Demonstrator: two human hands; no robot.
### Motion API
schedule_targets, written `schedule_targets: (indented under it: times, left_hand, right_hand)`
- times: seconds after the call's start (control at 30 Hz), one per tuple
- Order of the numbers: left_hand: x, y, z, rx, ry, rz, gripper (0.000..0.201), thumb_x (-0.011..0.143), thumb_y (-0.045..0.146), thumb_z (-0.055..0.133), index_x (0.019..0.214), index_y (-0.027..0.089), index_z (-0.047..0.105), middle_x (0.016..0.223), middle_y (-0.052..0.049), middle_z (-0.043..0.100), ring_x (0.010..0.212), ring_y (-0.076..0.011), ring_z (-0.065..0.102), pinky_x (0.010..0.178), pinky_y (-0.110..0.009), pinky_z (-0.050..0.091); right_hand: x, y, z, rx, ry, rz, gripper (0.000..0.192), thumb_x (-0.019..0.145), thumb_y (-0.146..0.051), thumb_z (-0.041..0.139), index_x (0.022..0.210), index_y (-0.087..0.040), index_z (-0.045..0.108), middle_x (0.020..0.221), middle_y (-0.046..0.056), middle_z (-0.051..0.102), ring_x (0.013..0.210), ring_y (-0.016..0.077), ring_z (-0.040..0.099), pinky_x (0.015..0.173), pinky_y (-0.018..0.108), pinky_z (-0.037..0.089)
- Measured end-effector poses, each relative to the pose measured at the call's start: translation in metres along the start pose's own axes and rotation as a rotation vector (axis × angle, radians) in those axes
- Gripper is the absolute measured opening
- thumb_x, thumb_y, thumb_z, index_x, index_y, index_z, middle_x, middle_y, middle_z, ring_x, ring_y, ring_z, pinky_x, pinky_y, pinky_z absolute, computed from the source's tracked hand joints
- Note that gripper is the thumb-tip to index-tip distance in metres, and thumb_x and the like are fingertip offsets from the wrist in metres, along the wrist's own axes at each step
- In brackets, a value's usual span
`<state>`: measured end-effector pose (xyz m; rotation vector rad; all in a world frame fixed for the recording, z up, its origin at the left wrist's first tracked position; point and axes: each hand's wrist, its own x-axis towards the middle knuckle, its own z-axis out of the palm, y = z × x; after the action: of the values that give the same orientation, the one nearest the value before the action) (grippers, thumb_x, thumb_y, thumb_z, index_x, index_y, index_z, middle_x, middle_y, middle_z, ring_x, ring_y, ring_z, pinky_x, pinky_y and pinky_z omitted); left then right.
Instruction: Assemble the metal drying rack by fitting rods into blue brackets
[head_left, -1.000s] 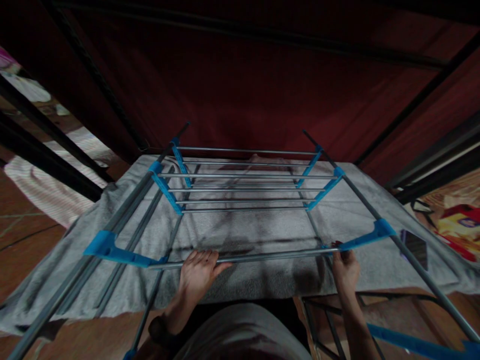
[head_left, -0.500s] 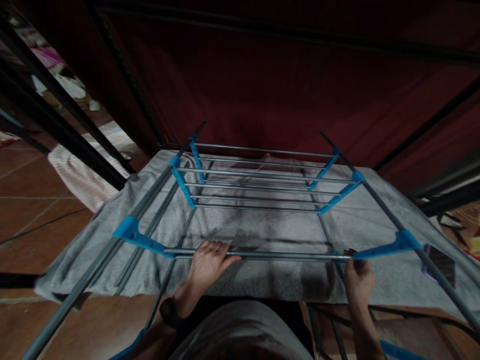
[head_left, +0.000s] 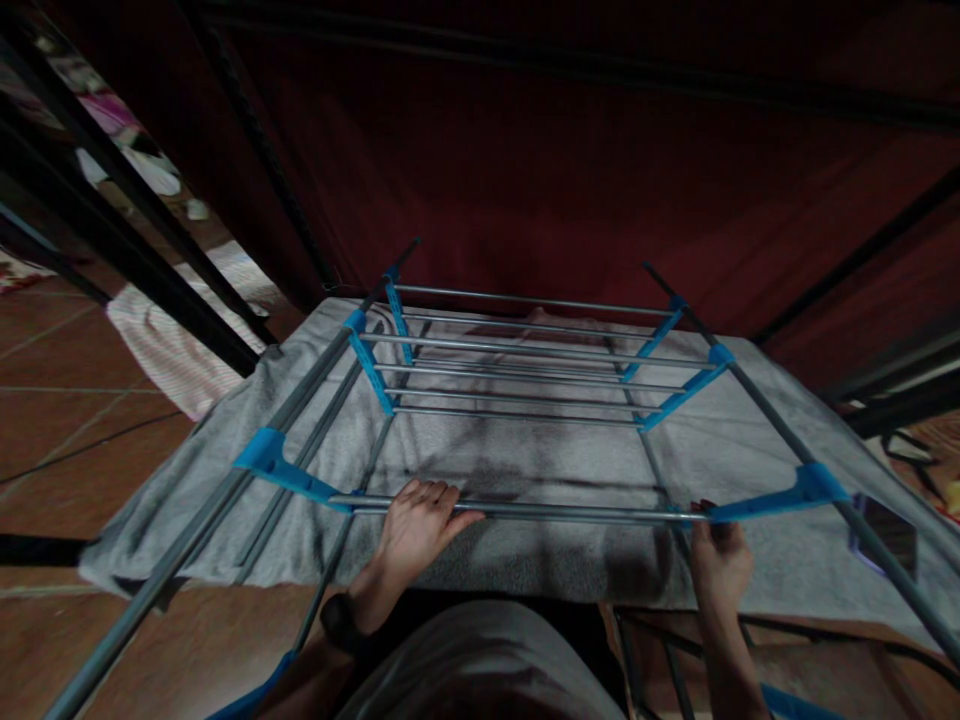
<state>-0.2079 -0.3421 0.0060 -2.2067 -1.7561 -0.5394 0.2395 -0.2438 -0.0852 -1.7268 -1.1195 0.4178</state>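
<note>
A rack of grey metal tubes [head_left: 510, 411] and blue plastic brackets lies over a grey cloth. My left hand [head_left: 421, 525] is closed over the near crossbar [head_left: 570, 512], left of its middle, thumb lying along it. At that bar's right end, my right hand [head_left: 721, 562] grips from below, against the right blue bracket [head_left: 780, 500]; part of its fingers is hidden behind the joint. The bar's other end meets the left blue bracket [head_left: 289, 475]. Farther off, several crossbars run between more blue brackets.
The grey cloth [head_left: 465, 455] covers a low surface beneath the rack. A phone [head_left: 885, 535] lies at the right. Loose tubes [head_left: 300, 480] rest at the left. A dark red panel [head_left: 525, 180] stands behind, and a striped cloth [head_left: 176, 350] lies on the tiled floor.
The view and the rack's side tubes have shifted very slightly to the right. Both hands keep their places on the near crossbar.
</note>
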Motion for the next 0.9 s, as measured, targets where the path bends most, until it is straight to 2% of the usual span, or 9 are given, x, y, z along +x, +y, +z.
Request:
schedule_targets:
  times: [0.37, 0.67, 0.9]
  left_hand:
    - [-0.003, 0.001, 0.001, -0.066, -0.003, -0.035, 0.048, 0.098, 0.057, 0.046, 0.077, 0.02, 0.068, 0.072, -0.005, 0.071, 0.069, -0.0198, 0.066, 0.071, -0.035, 0.04]
    - [-0.006, 0.002, 0.004, -0.013, 0.009, -0.018, 0.045, 0.097, 0.056, 0.049, 0.078, 0.02, 0.067, 0.071, -0.004, 0.071, 0.069, -0.0204, 0.066, 0.071, -0.035, 0.041]
    - [-0.003, -0.001, 0.002, -0.049, -0.017, -0.025, 0.045, 0.097, 0.057, 0.048, 0.08, 0.02, 0.069, 0.075, -0.004, 0.071, 0.07, -0.0199, 0.066, 0.071, -0.036, 0.042]
  right_hand:
    - [-0.004, -0.01, 0.0, 0.005, 0.023, 0.02, 0.062, 0.077, -0.065, 0.064, 0.112, -0.014, 0.07, 0.108, 0.018, 0.073, 0.106, 0.0345, 0.066, 0.096, 0.047, 0.046]
    - [-0.003, -0.007, 0.0, -0.002, 0.013, 0.007, 0.059, 0.078, -0.062, 0.063, 0.112, -0.015, 0.069, 0.108, 0.016, 0.072, 0.105, 0.0326, 0.066, 0.095, 0.045, 0.047]
    - [-0.005, -0.009, 0.0, 0.03, 0.005, 0.023, 0.057, 0.079, -0.059, 0.062, 0.114, -0.014, 0.068, 0.112, 0.017, 0.072, 0.108, 0.0321, 0.065, 0.097, 0.046, 0.047]
